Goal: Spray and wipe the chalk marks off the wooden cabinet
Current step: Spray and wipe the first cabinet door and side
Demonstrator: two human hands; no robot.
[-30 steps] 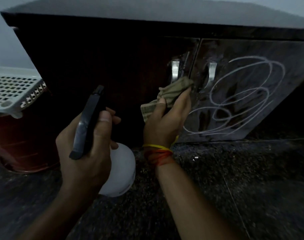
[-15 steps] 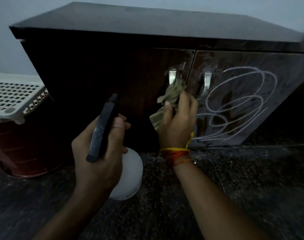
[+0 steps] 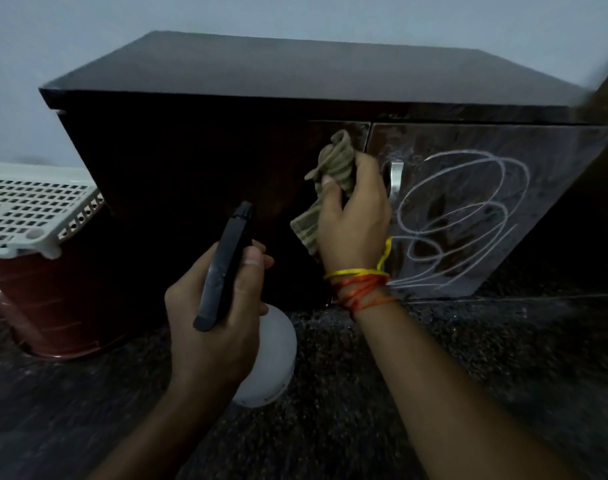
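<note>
A low dark wooden cabinet with two doors stands on the floor. Looping white chalk marks cover its right door, beside a silver handle. My right hand grips a crumpled olive cloth and presses it against the upper right part of the left door, hiding that door's handle. My left hand holds a spray bottle with a black head and a white body, nozzle aimed at the left door.
A red-brown bucket with a white perforated basket lid stands at the left against the cabinet. The floor is dark speckled stone. A pale wall rises behind the cabinet.
My right hand has slid the cloth upward along the left door's edge, from below the handle to near the door's top. The view has tilted up, and the spray bottle stays held.
</note>
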